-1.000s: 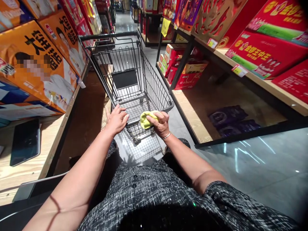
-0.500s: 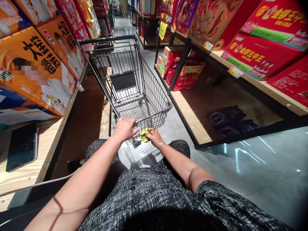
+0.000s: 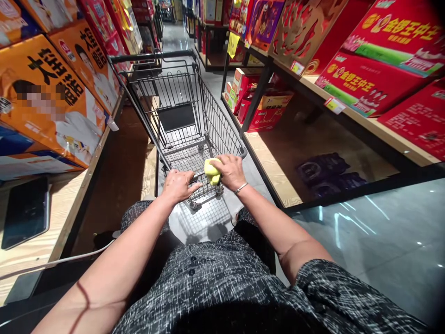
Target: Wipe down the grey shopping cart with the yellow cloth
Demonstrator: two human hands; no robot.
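Observation:
A grey wire shopping cart (image 3: 222,121) stands in the aisle before me, its basket bare. My left hand (image 3: 178,185) is closed over the near top rim of the cart, thumb pointing right along it. To its right, my right hand (image 3: 232,172), with a bracelet at the wrist, grips a bunched yellow cloth (image 3: 212,170) at the same near rim. The fingers are curled over the cloth's right side, and the rim beneath is partly hidden.
Orange boxes (image 3: 41,102) and a dark tablet (image 3: 27,211) lie on the left shelf, with a white cable below. On the right are red boxes (image 3: 354,86) on a shelf, red bags (image 3: 266,113) and dark packs (image 3: 323,171) lower down.
My right hand has risen with the yellow cloth from below the near rim up to the rim's top, right of my left hand. My left hand has stayed on the rim.

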